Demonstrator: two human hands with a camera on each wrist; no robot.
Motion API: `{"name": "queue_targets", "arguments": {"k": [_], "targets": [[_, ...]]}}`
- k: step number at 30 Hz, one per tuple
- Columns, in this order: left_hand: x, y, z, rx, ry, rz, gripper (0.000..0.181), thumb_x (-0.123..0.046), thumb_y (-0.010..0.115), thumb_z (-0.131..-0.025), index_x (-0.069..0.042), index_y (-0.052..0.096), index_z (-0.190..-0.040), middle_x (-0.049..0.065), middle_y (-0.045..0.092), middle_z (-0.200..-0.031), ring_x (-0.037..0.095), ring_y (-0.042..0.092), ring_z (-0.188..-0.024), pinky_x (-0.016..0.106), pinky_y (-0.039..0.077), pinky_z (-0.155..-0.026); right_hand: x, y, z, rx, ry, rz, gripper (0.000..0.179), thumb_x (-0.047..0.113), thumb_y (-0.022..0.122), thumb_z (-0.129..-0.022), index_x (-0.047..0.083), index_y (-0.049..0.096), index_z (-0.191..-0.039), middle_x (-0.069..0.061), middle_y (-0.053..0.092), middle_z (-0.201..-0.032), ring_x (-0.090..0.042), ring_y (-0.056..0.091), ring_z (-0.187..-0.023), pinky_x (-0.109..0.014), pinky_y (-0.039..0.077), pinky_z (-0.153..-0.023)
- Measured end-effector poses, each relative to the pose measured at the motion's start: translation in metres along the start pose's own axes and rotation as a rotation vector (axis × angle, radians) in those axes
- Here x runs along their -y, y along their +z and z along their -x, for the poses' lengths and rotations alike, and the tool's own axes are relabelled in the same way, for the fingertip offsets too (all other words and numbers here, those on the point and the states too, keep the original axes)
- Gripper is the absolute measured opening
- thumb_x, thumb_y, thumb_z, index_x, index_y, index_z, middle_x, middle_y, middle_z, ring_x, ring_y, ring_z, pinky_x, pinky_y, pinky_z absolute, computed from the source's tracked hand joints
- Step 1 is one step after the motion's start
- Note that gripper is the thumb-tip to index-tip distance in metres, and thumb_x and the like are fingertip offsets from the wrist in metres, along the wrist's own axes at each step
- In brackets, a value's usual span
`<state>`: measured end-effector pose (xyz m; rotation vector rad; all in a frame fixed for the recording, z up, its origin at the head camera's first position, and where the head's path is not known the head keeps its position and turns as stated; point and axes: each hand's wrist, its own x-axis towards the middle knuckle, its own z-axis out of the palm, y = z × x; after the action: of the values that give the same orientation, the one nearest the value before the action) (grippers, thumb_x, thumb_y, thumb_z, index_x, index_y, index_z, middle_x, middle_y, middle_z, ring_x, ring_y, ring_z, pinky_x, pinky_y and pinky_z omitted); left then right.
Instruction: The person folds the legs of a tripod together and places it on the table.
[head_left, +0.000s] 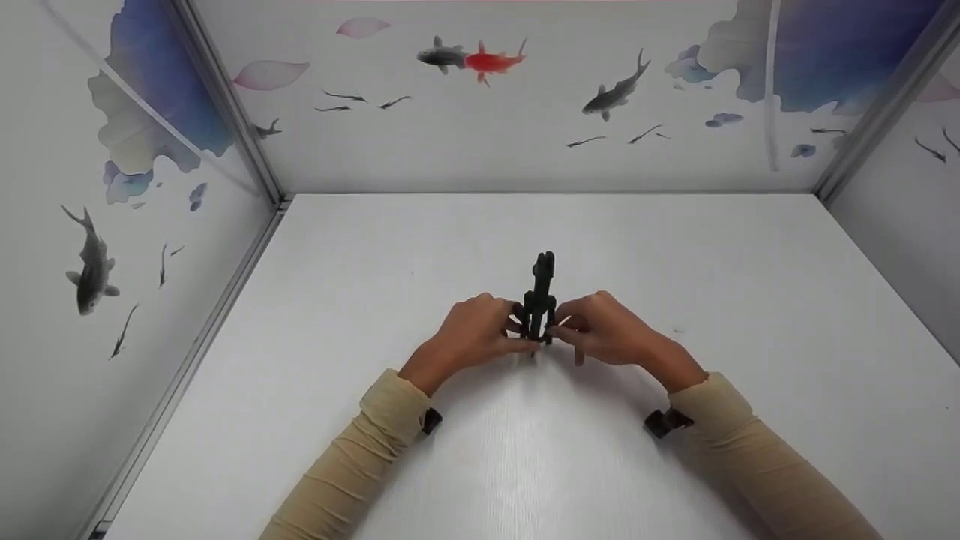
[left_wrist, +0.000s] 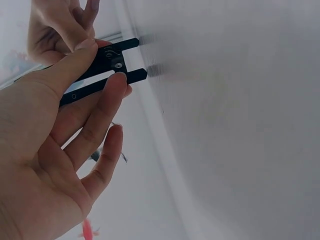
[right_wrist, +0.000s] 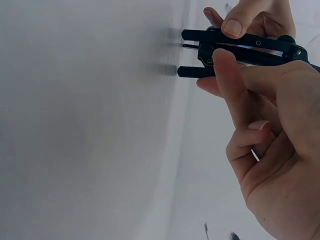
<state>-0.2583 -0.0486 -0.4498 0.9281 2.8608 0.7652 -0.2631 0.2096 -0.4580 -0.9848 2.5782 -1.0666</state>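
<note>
A small black tripod-like stand [head_left: 541,289] is upright at the middle of the white table, its slim legs pointing down. My left hand [head_left: 476,330] pinches its left leg between thumb and fingers; the left wrist view shows the thumb and a fingertip on the black legs [left_wrist: 134,76]. From the other side my right hand [head_left: 611,330] pinches the right leg low down. In the right wrist view the leg tips [right_wrist: 189,72] are right at the tabletop, and a cross-piece joins the legs just above them.
The white tabletop [head_left: 337,262] stretches around both hands. White panels printed with fish and leaves, such as the back wall [head_left: 480,142], enclose it on the left, back and right. A metal frame post [head_left: 247,127] stands at the back left corner. Each sleeve cuff carries a small black device [head_left: 660,422].
</note>
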Motion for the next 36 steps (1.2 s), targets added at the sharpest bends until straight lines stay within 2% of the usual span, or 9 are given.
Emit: {"name": "queue_targets", "arguments": {"k": [4,13,22,30,36], "targets": [[0.0007,0.0004,-0.0006,0.001,0.009,0.03,0.038,-0.048,0.087,-0.092,-0.014,0.082,-0.107,0.004,0.085,-0.106,0.018,0.081,-0.099,0.037,0.062,-0.078,0.0003,0.0011,-0.0003,0.003,0.012,-0.028,0.014,0.012,0.068,-0.107,0.01,0.079,-0.115,-0.006,0.084,-0.083,-0.017,0.074,-0.052,-0.023,0.047,-0.053],[0.0019,0.0006,-0.0037,0.006,0.051,0.127,0.031,-0.038,0.089,-0.091,-0.011,0.082,-0.105,0.003,0.085,-0.102,0.016,0.082,-0.096,0.032,0.06,-0.077,0.0035,0.0032,0.0002,-0.01,0.045,-0.094,0.017,0.009,0.065,-0.108,0.003,0.077,-0.119,-0.013,0.085,-0.101,-0.019,0.074,-0.05,-0.023,0.047,-0.052],[0.0027,0.002,-0.0028,0.008,0.055,0.132,0.029,-0.037,0.09,-0.091,-0.013,0.083,-0.105,0.002,0.085,-0.102,0.015,0.082,-0.096,0.031,0.059,-0.079,0.0028,0.0073,0.0005,-0.012,0.055,-0.137,0.025,0.009,0.063,-0.109,0.007,0.075,-0.13,-0.013,0.084,-0.11,-0.021,0.074,-0.051,-0.025,0.047,-0.051],[0.0014,0.0028,-0.0024,0.001,0.052,0.119,0.028,-0.037,0.09,-0.09,-0.014,0.084,-0.105,0.001,0.085,-0.101,0.013,0.08,-0.094,0.031,0.057,-0.077,0.0022,0.0077,0.0004,-0.007,0.066,-0.168,0.026,0.009,0.064,-0.109,0.009,0.075,-0.133,-0.012,0.084,-0.112,-0.023,0.075,-0.052,-0.023,0.044,-0.049],[0.0002,0.0028,-0.0028,0.008,0.047,0.123,0.028,-0.036,0.09,-0.091,-0.014,0.083,-0.107,0.001,0.085,-0.103,0.013,0.08,-0.096,0.031,0.058,-0.079,0.0018,0.0071,0.0006,-0.006,0.054,-0.184,0.028,0.01,0.064,-0.109,0.012,0.075,-0.134,-0.012,0.083,-0.117,-0.023,0.075,-0.053,-0.025,0.048,-0.05]]}}
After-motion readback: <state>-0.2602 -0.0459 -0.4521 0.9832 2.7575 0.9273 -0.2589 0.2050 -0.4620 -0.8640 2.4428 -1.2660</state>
